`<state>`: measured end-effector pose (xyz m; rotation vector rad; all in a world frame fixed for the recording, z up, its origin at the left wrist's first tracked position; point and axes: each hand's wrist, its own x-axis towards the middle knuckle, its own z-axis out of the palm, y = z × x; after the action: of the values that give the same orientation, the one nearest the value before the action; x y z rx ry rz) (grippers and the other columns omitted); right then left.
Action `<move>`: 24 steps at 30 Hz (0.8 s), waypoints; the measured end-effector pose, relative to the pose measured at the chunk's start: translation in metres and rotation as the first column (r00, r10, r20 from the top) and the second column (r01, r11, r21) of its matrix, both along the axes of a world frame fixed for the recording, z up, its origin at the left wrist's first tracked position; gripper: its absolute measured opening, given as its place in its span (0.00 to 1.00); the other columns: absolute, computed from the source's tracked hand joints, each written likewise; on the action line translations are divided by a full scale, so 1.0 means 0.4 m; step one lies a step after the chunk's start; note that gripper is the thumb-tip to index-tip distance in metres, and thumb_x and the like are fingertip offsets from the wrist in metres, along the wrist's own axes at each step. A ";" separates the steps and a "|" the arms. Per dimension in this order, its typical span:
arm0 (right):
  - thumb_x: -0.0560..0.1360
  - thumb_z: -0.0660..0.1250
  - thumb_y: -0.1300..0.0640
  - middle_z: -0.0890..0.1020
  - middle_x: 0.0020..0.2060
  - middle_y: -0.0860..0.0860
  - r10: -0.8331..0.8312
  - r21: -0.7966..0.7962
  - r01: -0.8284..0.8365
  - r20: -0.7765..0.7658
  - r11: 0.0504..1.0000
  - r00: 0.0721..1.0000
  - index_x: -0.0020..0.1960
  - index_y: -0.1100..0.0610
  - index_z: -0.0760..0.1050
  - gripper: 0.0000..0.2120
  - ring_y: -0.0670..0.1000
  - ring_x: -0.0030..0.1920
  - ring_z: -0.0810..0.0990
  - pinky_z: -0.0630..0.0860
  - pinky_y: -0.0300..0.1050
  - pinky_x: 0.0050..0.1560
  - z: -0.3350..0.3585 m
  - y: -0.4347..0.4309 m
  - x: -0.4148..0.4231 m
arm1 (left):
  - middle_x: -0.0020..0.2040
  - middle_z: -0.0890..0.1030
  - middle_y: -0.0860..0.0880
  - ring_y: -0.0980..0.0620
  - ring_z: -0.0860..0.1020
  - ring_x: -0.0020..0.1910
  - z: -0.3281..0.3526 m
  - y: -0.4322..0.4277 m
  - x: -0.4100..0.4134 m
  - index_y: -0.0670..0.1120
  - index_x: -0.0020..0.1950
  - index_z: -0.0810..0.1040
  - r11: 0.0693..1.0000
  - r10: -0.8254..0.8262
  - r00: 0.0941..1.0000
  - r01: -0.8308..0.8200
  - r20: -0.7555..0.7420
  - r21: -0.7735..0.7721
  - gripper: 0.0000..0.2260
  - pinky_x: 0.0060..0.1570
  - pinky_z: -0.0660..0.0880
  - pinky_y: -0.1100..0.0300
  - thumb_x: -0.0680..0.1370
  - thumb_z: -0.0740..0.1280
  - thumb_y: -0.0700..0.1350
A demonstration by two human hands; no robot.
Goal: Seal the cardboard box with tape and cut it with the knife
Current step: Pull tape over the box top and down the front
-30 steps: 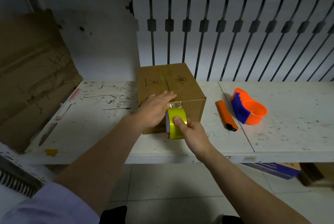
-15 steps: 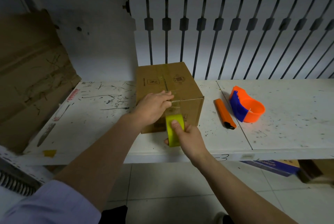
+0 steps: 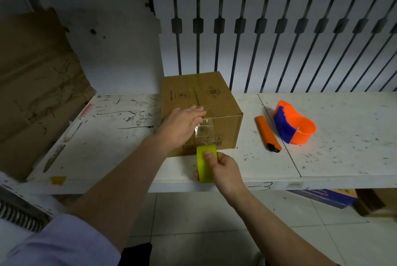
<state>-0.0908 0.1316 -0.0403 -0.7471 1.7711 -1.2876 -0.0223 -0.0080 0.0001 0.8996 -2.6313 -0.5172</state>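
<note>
A closed cardboard box [image 3: 217, 102] stands on the white table [image 3: 343, 154]. My left hand [image 3: 180, 126] lies flat on the box's near top edge, pressing clear tape onto it. My right hand [image 3: 223, 169] grips a yellow tape roll [image 3: 205, 161] low in front of the box. A clear strip of tape [image 3: 205, 131] runs from the roll up the box's front face to the top. An orange utility knife [image 3: 267, 132] lies on the table right of the box, untouched.
An orange and blue tape dispenser [image 3: 294, 126] sits right of the knife. A large cardboard sheet [image 3: 36, 85] leans at the left. A slatted white panel [image 3: 279, 36] backs the table. A box [image 3: 322, 197] lies under the table at right.
My right hand has pulled the yellow roll down from the box's top edge to near the table's front, drawing tape over the front face. My left hand stays pressed on the box.
</note>
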 end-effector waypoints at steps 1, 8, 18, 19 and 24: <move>0.75 0.61 0.48 0.84 0.39 0.57 0.000 0.005 0.000 -0.002 1.000 1.000 0.39 0.53 0.75 0.12 0.60 0.43 0.84 0.78 0.59 0.56 -0.004 0.001 0.002 | 0.73 0.67 0.52 0.56 0.62 0.73 -0.001 0.001 0.000 0.49 0.69 0.68 1.000 0.001 1.000 -0.001 -0.004 -0.008 0.16 0.72 0.53 0.54 0.81 0.54 0.46; 0.62 0.59 0.37 0.85 0.42 0.57 -0.035 0.047 0.035 -0.004 0.998 0.999 0.39 0.53 0.76 0.21 0.62 0.45 0.83 0.77 0.62 0.54 -0.043 -0.027 -0.003 | 0.72 0.67 0.53 0.56 0.62 0.73 -0.005 -0.002 -0.003 0.49 0.69 0.68 0.999 0.017 1.000 -0.018 -0.018 -0.040 0.16 0.74 0.52 0.52 0.81 0.55 0.45; 0.76 0.63 0.52 0.77 0.34 0.50 -0.043 0.020 0.042 0.053 0.999 0.998 0.35 0.53 0.71 0.12 0.50 0.37 0.75 0.72 0.43 0.40 -0.020 -0.013 0.001 | 0.68 0.73 0.46 0.51 0.70 0.66 -0.013 0.066 0.023 0.45 0.64 0.74 0.976 0.207 0.917 -0.219 -0.341 0.005 0.16 0.69 0.62 0.54 0.76 0.65 0.41; 0.76 0.64 0.52 0.74 0.32 0.50 -0.052 0.020 0.051 0.047 0.998 0.998 0.34 0.54 0.69 0.13 0.50 0.35 0.71 0.68 0.43 0.38 -0.019 -0.009 -0.002 | 0.62 0.74 0.45 0.50 0.72 0.61 -0.024 0.100 0.027 0.43 0.61 0.76 0.937 0.321 0.844 -0.349 -0.429 0.015 0.14 0.64 0.68 0.56 0.75 0.66 0.42; 0.76 0.65 0.54 0.75 0.37 0.53 -0.052 0.002 0.052 0.012 0.999 0.999 0.38 0.56 0.69 0.10 0.50 0.38 0.71 0.68 0.44 0.41 -0.008 -0.002 -0.013 | 0.48 0.74 0.44 0.46 0.73 0.45 -0.079 0.218 0.017 0.40 0.49 0.71 0.643 0.761 0.554 -0.579 -0.336 0.502 0.20 0.44 0.71 0.54 0.69 0.69 0.55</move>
<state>-0.0961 0.1307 -0.0437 -0.6953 1.7926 -1.3226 -0.0157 0.0793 -0.0314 1.5312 -1.5196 -0.8508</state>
